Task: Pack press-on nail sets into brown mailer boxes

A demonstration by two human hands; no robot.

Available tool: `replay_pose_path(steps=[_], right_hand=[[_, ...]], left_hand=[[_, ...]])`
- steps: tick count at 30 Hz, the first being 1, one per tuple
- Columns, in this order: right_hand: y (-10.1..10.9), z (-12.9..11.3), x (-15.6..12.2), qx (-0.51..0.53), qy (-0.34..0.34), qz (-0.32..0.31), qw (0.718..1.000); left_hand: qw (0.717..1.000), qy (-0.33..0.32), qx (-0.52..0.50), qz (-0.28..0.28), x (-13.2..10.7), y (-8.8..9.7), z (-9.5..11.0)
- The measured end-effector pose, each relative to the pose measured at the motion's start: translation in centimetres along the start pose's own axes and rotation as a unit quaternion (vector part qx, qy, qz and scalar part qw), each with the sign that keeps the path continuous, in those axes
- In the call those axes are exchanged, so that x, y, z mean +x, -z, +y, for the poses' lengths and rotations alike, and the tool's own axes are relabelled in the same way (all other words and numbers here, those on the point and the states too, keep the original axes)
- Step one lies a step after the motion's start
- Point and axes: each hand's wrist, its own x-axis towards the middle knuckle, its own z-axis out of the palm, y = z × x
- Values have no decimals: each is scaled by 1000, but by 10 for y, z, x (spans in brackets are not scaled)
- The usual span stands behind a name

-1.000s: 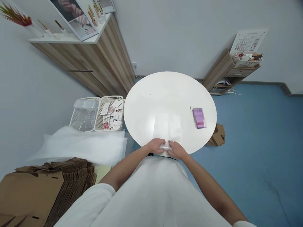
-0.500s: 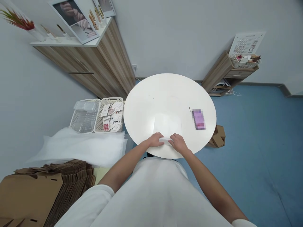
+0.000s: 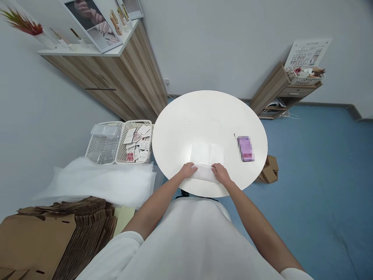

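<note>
A thin white foam sheet (image 3: 204,173) lies at the near side of the round white table (image 3: 206,111), its near part folded into a flat band. My left hand (image 3: 187,170) has its fingers closed on the band's left end. At the opposite end, my right hand (image 3: 221,174) grips it the same way. Beyond the fingers, the rest of the sheet stretches flat and barely shows against the tabletop. Whether anything is wrapped inside the fold is hidden.
A pixelated purple item (image 3: 245,149) lies on the table's right. To the left stand a basket of small cards (image 3: 136,142), a basket of clear plastic packs (image 3: 103,144), stacked foam sheets (image 3: 101,181) and flat brown cartons (image 3: 35,241). Brown cardboard boxes (image 3: 269,170) sit on the floor at right.
My hands have moved slightly apart. The folded part between them now looks wider and flatter than the narrow roll seen earlier.
</note>
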Motion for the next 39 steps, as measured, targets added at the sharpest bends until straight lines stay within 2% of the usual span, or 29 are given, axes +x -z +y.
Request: replay_pose_path(steps=[4, 5, 7, 10, 12, 17, 23, 27, 33, 36, 39], right_hand=[[-7, 12, -5, -51, -25, 70, 996], [-9, 13, -7, -66, -21, 94, 993], [-12, 15, -12, -95, 23, 133, 986], [-13, 10, -17, -122, 141, 115, 976], [-14, 4, -19, -124, 180, 82, 972], [-15, -8, -23, -139, 182, 36, 973], [-16, -18, -28, -164, 182, -2, 969], [-6, -19, -27, -112, 183, -60, 975], [14, -23, -12, -22, 164, -121, 979], [19, -25, 1, 14, 129, -142, 981], [17, -25, 13, 48, 77, -114, 989]], left_hand=[[997, 7, 54, 61, -8, -1, 4], [993, -10, 80, 82, -9, -2, 6], [980, -92, 141, 105, -11, -4, 11], [947, -238, 207, 59, -14, -9, 18], [937, -271, 220, 22, -15, -12, 21], [942, -255, 220, -6, -18, -18, 22], [947, -233, 221, -7, -25, -21, 24], [955, -217, 198, -25, -31, -18, 24], [973, -153, 149, -91, -30, -2, 21], [985, -117, 108, -64, -26, 5, 16], [994, -70, 75, -24, -20, 8, 11]])
